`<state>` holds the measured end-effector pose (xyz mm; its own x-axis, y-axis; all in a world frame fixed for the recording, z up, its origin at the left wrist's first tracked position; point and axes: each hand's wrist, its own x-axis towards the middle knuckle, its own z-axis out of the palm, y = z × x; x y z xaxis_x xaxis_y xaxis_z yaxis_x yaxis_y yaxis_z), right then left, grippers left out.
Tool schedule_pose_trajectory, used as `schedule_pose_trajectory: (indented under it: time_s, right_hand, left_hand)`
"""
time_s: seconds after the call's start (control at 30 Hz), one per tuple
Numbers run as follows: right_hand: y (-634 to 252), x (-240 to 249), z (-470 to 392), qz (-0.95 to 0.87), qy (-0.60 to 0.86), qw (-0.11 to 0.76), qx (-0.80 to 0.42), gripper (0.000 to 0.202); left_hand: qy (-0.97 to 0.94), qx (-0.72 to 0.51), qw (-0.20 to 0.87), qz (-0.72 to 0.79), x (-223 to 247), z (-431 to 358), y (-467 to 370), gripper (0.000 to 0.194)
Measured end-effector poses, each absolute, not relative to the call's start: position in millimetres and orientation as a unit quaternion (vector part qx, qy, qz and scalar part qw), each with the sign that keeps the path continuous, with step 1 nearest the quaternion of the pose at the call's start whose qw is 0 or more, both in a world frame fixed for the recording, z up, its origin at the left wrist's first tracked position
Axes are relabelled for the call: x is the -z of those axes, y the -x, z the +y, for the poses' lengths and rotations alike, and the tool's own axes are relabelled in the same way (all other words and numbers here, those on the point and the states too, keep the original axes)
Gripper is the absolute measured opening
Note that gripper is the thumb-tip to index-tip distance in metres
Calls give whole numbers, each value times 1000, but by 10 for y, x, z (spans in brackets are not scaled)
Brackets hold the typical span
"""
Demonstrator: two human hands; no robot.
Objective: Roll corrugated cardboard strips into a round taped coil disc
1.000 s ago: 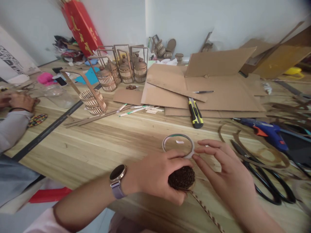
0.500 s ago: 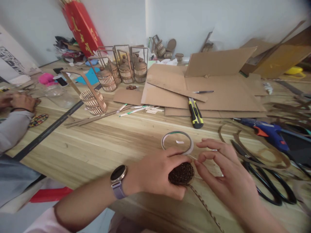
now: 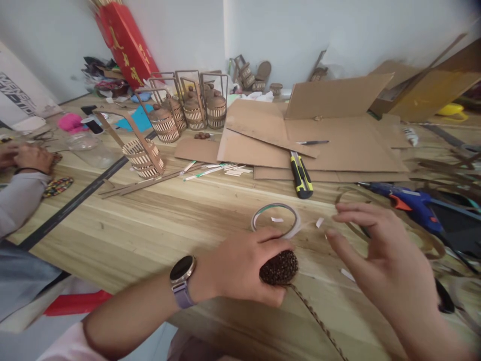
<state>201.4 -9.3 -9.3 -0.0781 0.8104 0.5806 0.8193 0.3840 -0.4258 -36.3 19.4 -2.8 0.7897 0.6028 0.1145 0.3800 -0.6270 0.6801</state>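
Observation:
My left hand (image 3: 244, 265), with a watch on its wrist, wraps round a dark brown coiled piece (image 3: 280, 268) at the lower middle. From that piece a thin braided cord (image 3: 315, 318) runs down to the right across the table. My right hand (image 3: 379, 255) hovers to the right of it, its thumb and fingers apart with nothing between them. A roll of tape (image 3: 295, 225) lies just beyond my left hand. Small white paper scraps (image 3: 319, 222) rest between the roll and my right hand.
Flat cardboard (image 3: 338, 145) and a yellow-black cutter (image 3: 301, 175) lie ahead. A blue glue gun (image 3: 417, 203) and brown strips are at the right. Small baskets (image 3: 164, 124) stand at the back left. Another person's hands (image 3: 33, 158) are at the far left.
My right hand has moved right, away from the coiled piece, and its fingers have spread. It now covers most of the scissors. My left hand keeps its hold.

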Motion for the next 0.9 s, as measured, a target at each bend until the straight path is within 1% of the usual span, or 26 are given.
schedule_pose_trajectory:
  time_s: [0.07, 0.13, 0.23, 0.33, 0.4, 0.43, 0.57, 0.63, 0.7, 0.77, 0.83, 0.9]
  right_hand:
    - [-1953, 89, -120, -764, 535, 349, 94, 19]
    - [-1901, 111, -147, -779, 511, 325, 162, 23]
    - [-1873, 168, -176, -789, 492, 301, 212, 23]
    - [-1869, 190, -181, -788, 492, 291, 231, 15]
    - [-1856, 174, -167, -782, 506, 302, 204, 7]
    - [-1852, 163, -153, -779, 513, 318, 170, 6]
    - [-1951, 155, -56, -739, 547, 392, -36, 11]
    - [-2074, 172, 5, -682, 583, 430, -98, 12]
    - [-2181, 181, 51, -622, 615, 473, -105, 14]
    - [-2207, 175, 65, -607, 614, 494, -102, 11]
    - [-2137, 161, 39, -632, 594, 488, -97, 8]
    - [-2014, 159, -18, -670, 567, 471, -89, 19]
  left_hand:
    - [-892, -162, 318, 276, 25, 186, 353, 55]
    - [-898, -155, 305, 276, 24, 177, 343, 55]
    - [-901, -145, 293, 285, 22, 163, 331, 56]
    - [-904, -140, 283, 288, 10, 157, 322, 57]
    - [-908, -138, 278, 281, -4, 158, 318, 55]
    - [-910, -137, 278, 275, -11, 158, 317, 53]
    - [-906, -146, 302, 258, -13, 145, 335, 49]
    - [-895, -153, 328, 261, 1, 135, 351, 49]
    - [-879, -165, 352, 277, 14, 138, 365, 52]
    - [-862, -185, 365, 299, 17, 157, 372, 58]
    - [-847, -199, 376, 317, 10, 184, 377, 61]
    - [-837, -208, 387, 328, 2, 206, 384, 63]
